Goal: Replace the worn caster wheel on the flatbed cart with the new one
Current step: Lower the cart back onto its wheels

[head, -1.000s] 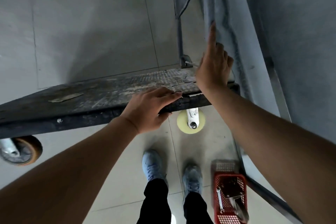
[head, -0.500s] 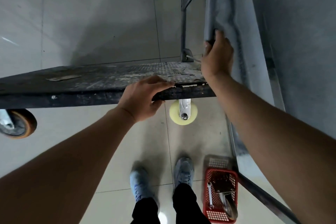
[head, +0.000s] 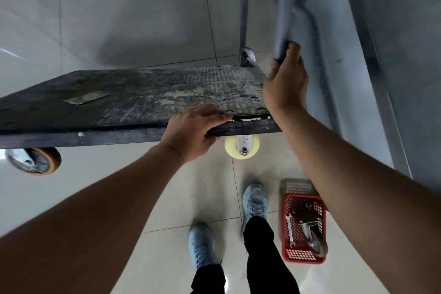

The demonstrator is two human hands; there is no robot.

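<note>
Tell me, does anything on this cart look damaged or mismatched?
The cart deck is chipped along its near edge, beside the left hand, showing pale patches. Its wheels mismatch: a cream wheel near the corner, an orange wheel farther left.

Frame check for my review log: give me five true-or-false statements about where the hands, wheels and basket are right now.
1. The left hand grips the cart deck at its near edge. True.
2. The right hand lies flat on the deck. False: it grips the grey handle tube.
3. A wrench and a caster lie in the red basket. True.
4. The basket stands on the deck. False: it stands on the floor.
5. A pale wheel is mounted under the deck. True.
</note>
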